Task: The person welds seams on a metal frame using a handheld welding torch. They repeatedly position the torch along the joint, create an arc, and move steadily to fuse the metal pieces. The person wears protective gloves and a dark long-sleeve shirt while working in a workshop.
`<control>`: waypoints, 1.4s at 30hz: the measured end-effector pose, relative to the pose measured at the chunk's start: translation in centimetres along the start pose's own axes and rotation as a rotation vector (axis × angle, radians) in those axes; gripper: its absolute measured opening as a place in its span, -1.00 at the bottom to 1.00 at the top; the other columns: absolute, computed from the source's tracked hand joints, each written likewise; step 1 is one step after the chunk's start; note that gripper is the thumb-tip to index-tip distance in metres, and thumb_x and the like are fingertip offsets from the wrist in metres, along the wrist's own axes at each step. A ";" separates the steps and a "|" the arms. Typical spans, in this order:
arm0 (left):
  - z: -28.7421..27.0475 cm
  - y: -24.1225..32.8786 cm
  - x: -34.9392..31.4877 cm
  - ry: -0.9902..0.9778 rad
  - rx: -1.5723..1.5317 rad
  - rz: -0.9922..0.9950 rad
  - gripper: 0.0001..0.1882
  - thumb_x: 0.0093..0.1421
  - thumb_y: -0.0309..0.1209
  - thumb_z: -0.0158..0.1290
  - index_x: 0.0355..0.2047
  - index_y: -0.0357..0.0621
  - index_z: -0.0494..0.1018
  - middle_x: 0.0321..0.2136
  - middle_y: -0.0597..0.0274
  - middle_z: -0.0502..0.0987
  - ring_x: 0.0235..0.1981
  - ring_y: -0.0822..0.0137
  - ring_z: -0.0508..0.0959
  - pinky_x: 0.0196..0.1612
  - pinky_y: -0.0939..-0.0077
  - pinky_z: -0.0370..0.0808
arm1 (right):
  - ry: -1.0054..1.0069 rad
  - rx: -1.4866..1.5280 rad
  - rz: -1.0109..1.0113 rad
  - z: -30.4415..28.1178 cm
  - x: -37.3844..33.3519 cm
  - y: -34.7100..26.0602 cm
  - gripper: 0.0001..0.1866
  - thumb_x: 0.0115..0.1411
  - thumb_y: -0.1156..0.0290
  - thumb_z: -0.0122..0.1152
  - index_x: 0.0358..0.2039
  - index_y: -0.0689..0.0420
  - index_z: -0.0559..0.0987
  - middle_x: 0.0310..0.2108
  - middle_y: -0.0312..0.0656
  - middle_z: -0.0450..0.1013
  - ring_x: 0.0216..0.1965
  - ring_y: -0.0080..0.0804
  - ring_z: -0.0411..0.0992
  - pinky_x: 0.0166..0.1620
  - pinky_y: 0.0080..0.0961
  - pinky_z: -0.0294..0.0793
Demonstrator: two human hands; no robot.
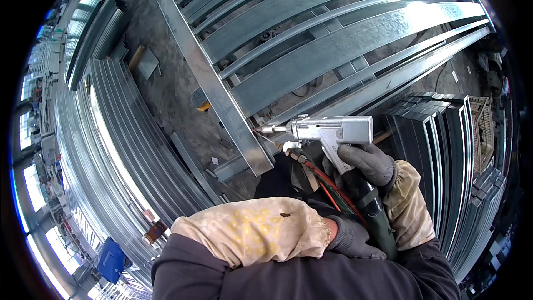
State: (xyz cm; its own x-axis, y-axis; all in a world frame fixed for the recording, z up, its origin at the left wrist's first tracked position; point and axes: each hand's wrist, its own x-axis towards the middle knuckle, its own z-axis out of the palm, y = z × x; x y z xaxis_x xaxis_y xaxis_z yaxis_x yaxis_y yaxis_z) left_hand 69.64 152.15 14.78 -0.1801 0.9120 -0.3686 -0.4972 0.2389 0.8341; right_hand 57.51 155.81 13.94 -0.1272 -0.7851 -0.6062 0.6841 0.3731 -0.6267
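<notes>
A silver handheld welding gun (333, 130) points left, its nozzle at the corner of a galvanized metal frame (222, 105). My right hand (369, 164), in a grey glove, is closed round the gun's grip. A thick dark green hose (377, 219) runs down from the handle toward my body. Lower down, my left hand (355, 239), gloved too, is closed on this hose, with its fingers partly hidden. A thin wire feeder (291, 147) sits below the nozzle, its wire reaching the frame corner. Red and orange lines (316, 172) run beside the hose.
Long galvanized slats (355, 50) span the frame ahead. Stacked metal profiles (127, 133) lie along the left. More dark stacked bars (438, 139) stand at the right, near a woven crate (480, 128). A blue box (112, 260) is at the lower left. Concrete floor (172, 94) shows between.
</notes>
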 end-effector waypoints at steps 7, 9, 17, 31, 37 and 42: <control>0.0 -0.2 0.1 0.072 0.059 0.083 -0.40 0.18 0.12 -0.09 0.03 -0.04 0.42 -0.01 0.01 0.46 0.06 0.07 0.41 0.16 0.31 0.28 | 0.018 -0.024 -0.002 0.4 0.1 -0.6 -0.64 0.27 0.18 -0.02 -0.16 0.24 0.47 -0.38 -0.19 0.48 -0.44 -0.49 0.46 -0.34 -0.60 0.46; 0.2 -0.2 0.1 0.097 0.075 0.110 -0.40 0.18 0.13 -0.10 0.03 -0.04 0.42 -0.01 0.01 0.46 0.06 0.07 0.41 0.16 0.31 0.28 | -0.005 -0.014 0.029 0.3 0.1 -1.0 -0.66 0.27 0.22 -0.01 -0.12 0.24 0.46 -0.35 -0.21 0.48 -0.39 -0.52 0.45 -0.31 -0.59 0.45; 0.2 -0.7 0.5 0.122 0.138 0.106 -0.40 0.19 0.16 -0.14 0.00 -0.01 0.45 -0.18 0.06 0.54 -0.06 0.12 0.48 0.08 0.30 0.34 | -0.008 -0.047 0.018 0.2 0.1 -1.3 -0.67 0.29 0.28 0.01 -0.05 0.24 0.44 -0.29 -0.26 0.48 -0.30 -0.58 0.42 -0.24 -0.58 0.43; -0.5 0.6 -0.9 0.109 0.060 0.104 -0.41 0.17 0.22 -0.15 -0.15 0.02 0.53 -0.43 0.19 0.58 -0.31 0.25 0.56 -0.13 0.35 0.43 | 0.006 -0.108 0.016 0.2 0.2 -1.1 -0.64 0.27 0.18 -0.04 -0.13 0.23 0.47 -0.33 -0.25 0.46 -0.35 -0.55 0.41 -0.27 -0.61 0.41; 0.1 -0.2 -0.3 0.160 0.121 0.108 -0.36 0.15 0.25 -0.16 -0.17 -0.04 0.53 -0.42 0.15 0.58 -0.30 0.21 0.55 -0.12 0.33 0.42 | -0.002 -0.124 0.007 0.5 0.1 -1.4 -0.64 0.28 0.20 -0.04 -0.12 0.24 0.47 -0.32 -0.24 0.47 -0.31 -0.55 0.40 -0.23 -0.60 0.40; -1.0 1.3 -1.6 0.061 0.120 0.031 -0.38 0.15 0.20 -0.13 -0.07 -0.03 0.50 -0.23 0.06 0.56 -0.14 0.10 0.52 0.03 0.29 0.36 | -0.045 -0.064 0.032 0.0 0.1 -1.3 -0.70 0.29 0.28 0.01 -0.11 0.24 0.46 -0.34 -0.30 0.44 -0.32 -0.63 0.36 -0.25 -0.62 0.37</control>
State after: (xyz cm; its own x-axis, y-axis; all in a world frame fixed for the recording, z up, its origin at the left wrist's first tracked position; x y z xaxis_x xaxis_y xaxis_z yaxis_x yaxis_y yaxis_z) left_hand 68.37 150.66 16.07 -0.2466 0.8985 -0.3631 -0.3860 0.2526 0.8872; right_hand 56.63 155.21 14.67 -0.0727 -0.7930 -0.6049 0.6402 0.4279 -0.6380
